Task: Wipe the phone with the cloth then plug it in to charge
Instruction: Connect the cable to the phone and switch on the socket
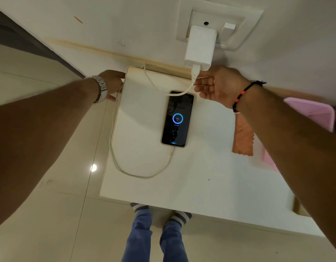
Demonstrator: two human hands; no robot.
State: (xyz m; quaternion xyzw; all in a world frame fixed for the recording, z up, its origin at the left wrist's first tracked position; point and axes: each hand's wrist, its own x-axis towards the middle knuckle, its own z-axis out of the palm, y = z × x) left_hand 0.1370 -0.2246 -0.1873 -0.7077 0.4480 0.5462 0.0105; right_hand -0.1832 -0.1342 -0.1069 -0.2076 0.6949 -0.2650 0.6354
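The phone (177, 119) is laid face up on the table (201, 176), cabled to the adapter (200, 47), its screen showing 57 in a charging ring. Slack cable (114, 129) is pinched by the left hand (111, 85); the right hand (218, 86) is held open beside the plug, gripping nothing. The cloth (243, 138) is left aside; no containers are seen

White table (191, 176) w/ lit phone (177, 119) flat on it, white cable (125, 171) looped beside, orange cloth (242, 138) at right.
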